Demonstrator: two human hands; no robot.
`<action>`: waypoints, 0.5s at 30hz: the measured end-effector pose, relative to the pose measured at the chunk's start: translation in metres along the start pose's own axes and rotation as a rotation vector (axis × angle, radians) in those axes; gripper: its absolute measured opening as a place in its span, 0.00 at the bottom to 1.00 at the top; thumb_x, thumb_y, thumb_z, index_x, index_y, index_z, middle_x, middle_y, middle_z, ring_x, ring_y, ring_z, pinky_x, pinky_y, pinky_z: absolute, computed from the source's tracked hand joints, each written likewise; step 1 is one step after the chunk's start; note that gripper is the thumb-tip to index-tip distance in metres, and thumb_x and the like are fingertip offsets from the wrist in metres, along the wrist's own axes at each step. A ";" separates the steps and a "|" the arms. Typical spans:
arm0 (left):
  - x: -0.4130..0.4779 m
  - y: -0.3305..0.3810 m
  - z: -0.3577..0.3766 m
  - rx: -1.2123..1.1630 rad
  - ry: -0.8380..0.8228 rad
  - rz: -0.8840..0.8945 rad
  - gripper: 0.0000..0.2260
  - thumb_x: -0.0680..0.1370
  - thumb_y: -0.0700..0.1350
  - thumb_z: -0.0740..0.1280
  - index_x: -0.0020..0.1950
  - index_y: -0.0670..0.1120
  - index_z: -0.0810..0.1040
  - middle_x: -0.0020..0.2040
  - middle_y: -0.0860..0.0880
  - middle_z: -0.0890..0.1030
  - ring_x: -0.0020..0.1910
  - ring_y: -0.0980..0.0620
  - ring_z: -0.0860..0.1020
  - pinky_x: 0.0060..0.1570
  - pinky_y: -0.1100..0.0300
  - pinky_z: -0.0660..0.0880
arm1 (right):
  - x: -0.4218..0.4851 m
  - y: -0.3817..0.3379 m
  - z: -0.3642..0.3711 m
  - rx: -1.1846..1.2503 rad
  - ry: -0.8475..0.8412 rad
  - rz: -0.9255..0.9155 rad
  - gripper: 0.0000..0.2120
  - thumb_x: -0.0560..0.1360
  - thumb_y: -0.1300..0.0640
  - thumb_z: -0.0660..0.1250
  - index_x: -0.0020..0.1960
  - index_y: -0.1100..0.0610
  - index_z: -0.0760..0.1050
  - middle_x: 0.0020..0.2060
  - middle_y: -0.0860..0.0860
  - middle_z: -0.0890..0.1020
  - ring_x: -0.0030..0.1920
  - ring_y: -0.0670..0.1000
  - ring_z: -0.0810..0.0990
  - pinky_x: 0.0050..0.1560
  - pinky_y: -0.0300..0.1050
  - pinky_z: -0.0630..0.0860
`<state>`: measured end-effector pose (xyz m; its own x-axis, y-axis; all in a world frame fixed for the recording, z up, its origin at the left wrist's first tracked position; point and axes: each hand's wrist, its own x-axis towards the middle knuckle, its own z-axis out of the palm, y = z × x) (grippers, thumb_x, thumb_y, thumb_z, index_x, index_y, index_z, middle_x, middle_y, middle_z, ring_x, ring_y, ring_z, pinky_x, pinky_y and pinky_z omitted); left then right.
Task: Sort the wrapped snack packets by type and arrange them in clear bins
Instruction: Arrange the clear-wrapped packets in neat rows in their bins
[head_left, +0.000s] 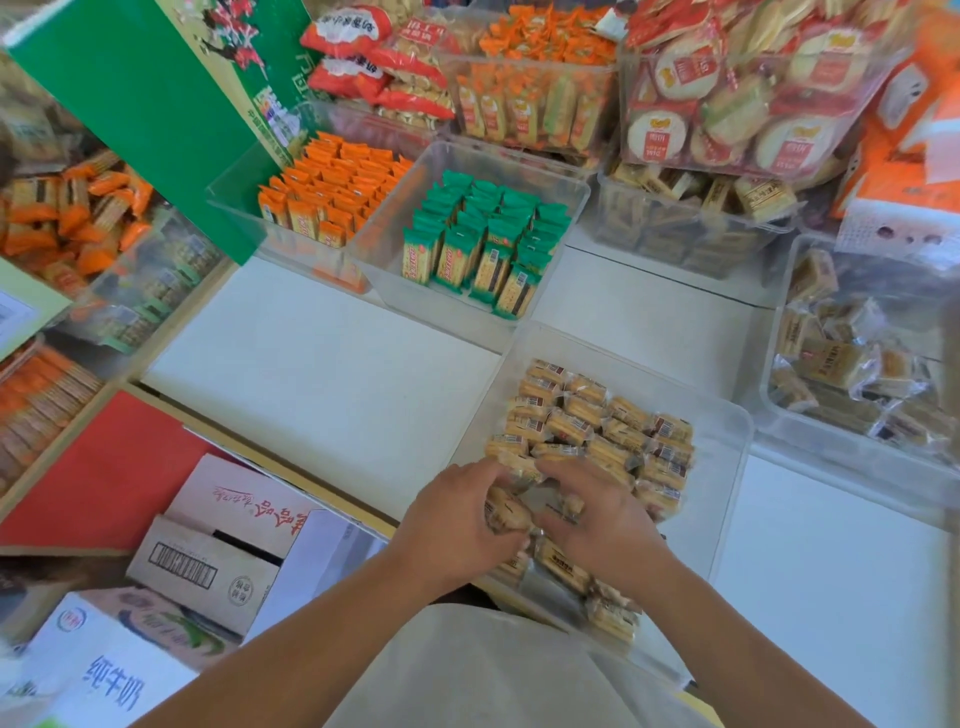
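A clear bin (722, 467) sits at the near edge of the white table, holding rows of tan snack packets in clear wrap (597, 426). My left hand (452, 525) grips one tan packet (506, 512) at the bin's near left. My right hand (597, 525) lies beside it over the bin, fingers curled on packets beneath; more loose packets (602, 597) lie under my right wrist. Further back stand a clear bin of green packets (483, 244) and a clear bin of orange packets (327, 192).
Other clear bins hold tan packets at right (852, 364) and back right (691, 218), with stacked bins of round crackers (737, 98) behind. Cardboard boxes (208, 561) and a milk carton box (104, 665) sit low left. A green box (145, 104) leans at the back left.
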<state>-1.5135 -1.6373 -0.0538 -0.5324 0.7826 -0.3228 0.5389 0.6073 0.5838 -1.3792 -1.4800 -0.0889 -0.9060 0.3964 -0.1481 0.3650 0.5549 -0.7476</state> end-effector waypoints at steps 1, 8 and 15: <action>-0.001 -0.001 -0.002 -0.041 0.012 -0.024 0.23 0.69 0.60 0.78 0.59 0.57 0.75 0.52 0.60 0.79 0.49 0.59 0.76 0.47 0.63 0.76 | 0.006 -0.009 -0.002 0.064 -0.047 0.000 0.24 0.74 0.61 0.74 0.68 0.47 0.77 0.59 0.42 0.80 0.50 0.37 0.79 0.54 0.38 0.78; 0.010 0.008 -0.014 -0.238 0.026 -0.055 0.22 0.65 0.53 0.82 0.53 0.59 0.75 0.50 0.62 0.79 0.47 0.62 0.77 0.46 0.63 0.76 | 0.015 -0.031 -0.018 0.216 -0.206 -0.014 0.33 0.71 0.63 0.75 0.67 0.36 0.70 0.52 0.40 0.78 0.52 0.42 0.78 0.49 0.36 0.78; 0.009 0.016 0.000 -0.402 -0.145 -0.017 0.21 0.72 0.52 0.79 0.63 0.59 0.77 0.53 0.60 0.82 0.50 0.62 0.81 0.52 0.61 0.81 | -0.025 -0.025 -0.024 0.191 -0.077 0.094 0.30 0.71 0.59 0.78 0.61 0.30 0.71 0.50 0.30 0.81 0.51 0.36 0.80 0.47 0.27 0.74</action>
<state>-1.5096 -1.6207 -0.0477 -0.4266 0.8013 -0.4195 0.2179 0.5412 0.8122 -1.3602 -1.4861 -0.0512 -0.8861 0.3794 -0.2664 0.4083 0.3664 -0.8361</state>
